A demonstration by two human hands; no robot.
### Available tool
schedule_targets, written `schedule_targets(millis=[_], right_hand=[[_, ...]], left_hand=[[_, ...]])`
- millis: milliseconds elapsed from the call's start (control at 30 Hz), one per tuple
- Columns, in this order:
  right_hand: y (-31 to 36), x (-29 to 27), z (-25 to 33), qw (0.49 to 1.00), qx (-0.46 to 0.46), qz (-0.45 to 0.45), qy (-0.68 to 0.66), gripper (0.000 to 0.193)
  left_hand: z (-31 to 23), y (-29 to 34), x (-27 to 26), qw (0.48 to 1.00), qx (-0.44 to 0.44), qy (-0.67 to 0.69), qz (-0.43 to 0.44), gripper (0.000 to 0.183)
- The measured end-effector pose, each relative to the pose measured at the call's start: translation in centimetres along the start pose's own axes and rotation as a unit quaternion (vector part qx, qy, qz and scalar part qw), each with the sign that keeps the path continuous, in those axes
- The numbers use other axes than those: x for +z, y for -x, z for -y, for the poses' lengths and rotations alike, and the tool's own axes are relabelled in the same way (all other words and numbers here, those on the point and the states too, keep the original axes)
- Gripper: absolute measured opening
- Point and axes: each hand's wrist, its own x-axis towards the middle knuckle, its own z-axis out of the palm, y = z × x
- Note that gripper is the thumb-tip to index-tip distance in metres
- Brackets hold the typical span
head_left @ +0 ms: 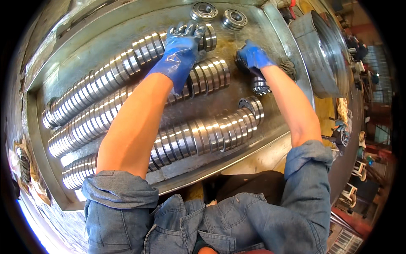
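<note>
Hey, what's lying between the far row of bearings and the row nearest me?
In the head view, a middle row of roller bearings lies between the far row and the nearest row, partly hidden by your left forearm.

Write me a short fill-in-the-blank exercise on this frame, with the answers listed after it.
1. The gloves on the left hand and right hand are ____ in colour.
2. In the metal tray, the bearings form ____ long rows.
3. The hand at the row farthest from the torso is the ____ one.
4. Near the tray's far edge, beyond the rows, ____ loose bearings lie apart.

Missing words: blue; three; left; two.
</note>
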Motion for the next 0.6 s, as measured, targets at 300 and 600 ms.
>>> schedule_targets(millis=[300,600], right_hand=[[0.5,0.1,4.6,0.985,0.151,0.011,-0.088,0.056],[-8.7,2.3,-3.8,0.66,0.024,-0.055,-0.749,0.045]], left_hand=[[0.8,0.1,0.5,1.0,0.005,-0.011,-0.009,0.085],[-0.8,-0.5,0.3,1.0,0.012,0.001,-0.012,0.088]])
